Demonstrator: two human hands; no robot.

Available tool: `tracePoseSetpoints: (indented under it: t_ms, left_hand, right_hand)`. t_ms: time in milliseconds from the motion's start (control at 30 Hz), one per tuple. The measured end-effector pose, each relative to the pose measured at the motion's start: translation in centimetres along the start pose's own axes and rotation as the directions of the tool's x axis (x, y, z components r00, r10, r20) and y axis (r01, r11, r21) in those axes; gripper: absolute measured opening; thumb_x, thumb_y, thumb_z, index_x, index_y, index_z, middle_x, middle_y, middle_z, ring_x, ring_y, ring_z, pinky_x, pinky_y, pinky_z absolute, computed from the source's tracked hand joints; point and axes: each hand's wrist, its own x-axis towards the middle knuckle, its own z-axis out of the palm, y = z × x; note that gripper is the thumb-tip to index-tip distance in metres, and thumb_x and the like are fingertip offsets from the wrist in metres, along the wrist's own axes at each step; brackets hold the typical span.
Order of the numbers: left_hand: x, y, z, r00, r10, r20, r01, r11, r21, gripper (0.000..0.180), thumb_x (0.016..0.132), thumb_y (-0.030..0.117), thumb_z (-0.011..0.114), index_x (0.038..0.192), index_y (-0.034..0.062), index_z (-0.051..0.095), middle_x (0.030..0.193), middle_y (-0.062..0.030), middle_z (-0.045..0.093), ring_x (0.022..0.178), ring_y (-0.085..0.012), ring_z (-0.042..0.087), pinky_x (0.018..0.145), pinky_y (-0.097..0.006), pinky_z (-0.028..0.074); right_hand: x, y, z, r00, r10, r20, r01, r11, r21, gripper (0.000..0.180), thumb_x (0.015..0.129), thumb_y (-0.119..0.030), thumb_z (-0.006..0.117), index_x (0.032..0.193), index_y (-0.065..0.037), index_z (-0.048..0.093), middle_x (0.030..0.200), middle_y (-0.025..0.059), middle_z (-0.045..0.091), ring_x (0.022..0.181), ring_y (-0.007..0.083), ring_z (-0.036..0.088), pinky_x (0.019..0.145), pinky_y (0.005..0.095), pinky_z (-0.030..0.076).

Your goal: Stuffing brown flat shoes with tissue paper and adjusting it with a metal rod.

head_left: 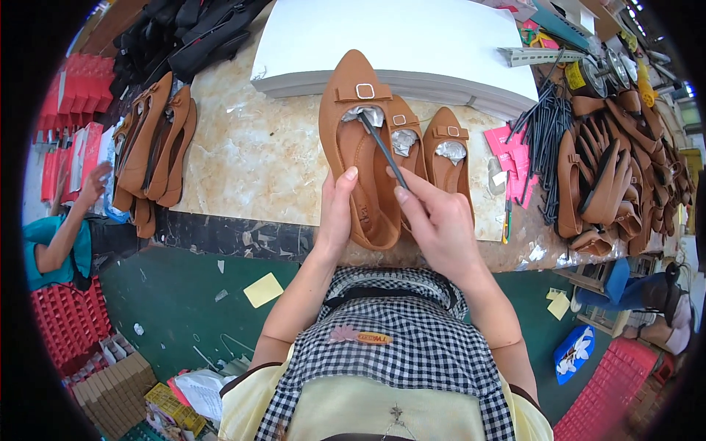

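- On the marble worktop (257,158), near its front edge, the person holds a tan pointed flat shoe (358,140) with the toe pointing away from the body.
- Her left hand (336,209) is clasped around the left side of the shoe at the heel part, with the thumb lying on the insole.
- Her right hand (434,217) pinches a thin dark stick (382,151) between thumb and fingers; the far tip of the stick goes into the shoe opening, where a lump of silver stuffing paper (365,115) sits under the buckle strap.
- Just beside this shoe, on its right, two more tan flats (434,147) lie with the same silver paper in the toe.
- A thick white board stack (390,40) lies behind them, and a bundle of dark sticks (548,128) lies at the right, next to a heap of tan shoe parts (610,169).
- More tan shoes (154,143) lie at the left of the worktop, and another person (62,235) sits lower at the far left.
- To do this step well, I think the left hand must keep the shoe steady, and the stick should push the paper gently toward the toe, low and along the insole, so the tip does not scratch the lining or tear the paper.
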Motion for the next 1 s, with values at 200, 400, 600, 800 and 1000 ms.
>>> tracePoseSetpoints:
  t_ms: [200,400,600,800,1000]
  left_hand:
    - [-1.8,-1.8,1.3,0.992,-0.021,-0.128,0.016,0.999,-0.038,0.069,0.101,0.057,0.024,0.142,0.0038,0.041,0.140,-0.0114,0.048,0.130,-0.0219,0.045,0.109,-0.036,0.036]
    - [-1.8,-2.1,0.0,0.962,-0.153,-0.225,0.131,0.985,-0.109,0.073,0.099,0.062,0.023,0.141,0.0054,0.042,0.140,-0.0081,0.048,0.129,-0.0216,0.045,0.107,-0.035,0.037]
    - [-1.0,1.0,-12.2,0.807,0.569,-0.157,-0.081,0.371,0.925,0.048,0.093,0.024,0.062,0.132,-0.0018,0.050,0.123,-0.0136,0.060,0.110,-0.0226,0.059,0.094,-0.036,0.046]
    - [-1.4,3.6,-4.8,0.887,0.452,-0.097,-0.137,0.458,0.878,0.032,0.092,0.012,0.062,0.122,0.0023,0.061,0.098,-0.0044,0.060,0.081,-0.0117,0.055,0.072,-0.026,0.046]
    - [0.4,0.1,1.9,0.997,0.048,-0.061,0.033,0.451,0.892,0.064,0.086,0.028,0.068,0.138,-0.0019,0.047,0.067,-0.0075,0.057,0.055,-0.0135,0.049,0.054,-0.029,0.042]
  right_hand:
    - [2.0,0.0,2.7,0.896,-0.320,-0.308,0.267,0.942,-0.202,0.027,0.091,-0.015,0.061,0.111,0.001,0.066,0.056,0.0127,0.057,0.048,0.0260,0.058,0.048,0.0380,0.045]
    - [0.8,2.9,3.2,0.998,-0.031,0.049,0.045,0.946,-0.322,0.032,0.090,-0.021,0.060,0.115,-0.001,0.062,0.065,0.0141,0.065,0.058,0.0280,0.065,0.054,0.0393,0.050]
    - [5.1,19.4,-13.4,0.867,-0.066,-0.494,-0.121,0.934,-0.336,0.020,0.090,-0.013,0.055,0.103,-0.009,0.069,0.084,0.0105,0.072,0.076,0.0290,0.070,0.068,0.0382,0.054]
    - [14.8,28.0,-20.4,0.736,0.364,-0.571,-0.651,0.609,-0.452,0.048,0.087,-0.045,0.061,0.100,0.001,0.070,0.101,0.0248,0.068,0.097,0.0412,0.066,0.084,0.0472,0.053]
    - [18.5,30.7,-22.5,0.761,0.439,-0.478,-0.646,0.587,-0.489,0.049,0.073,-0.046,0.073,0.089,0.001,0.070,0.092,0.0162,0.071,0.086,0.0300,0.071,0.075,0.0396,0.056]
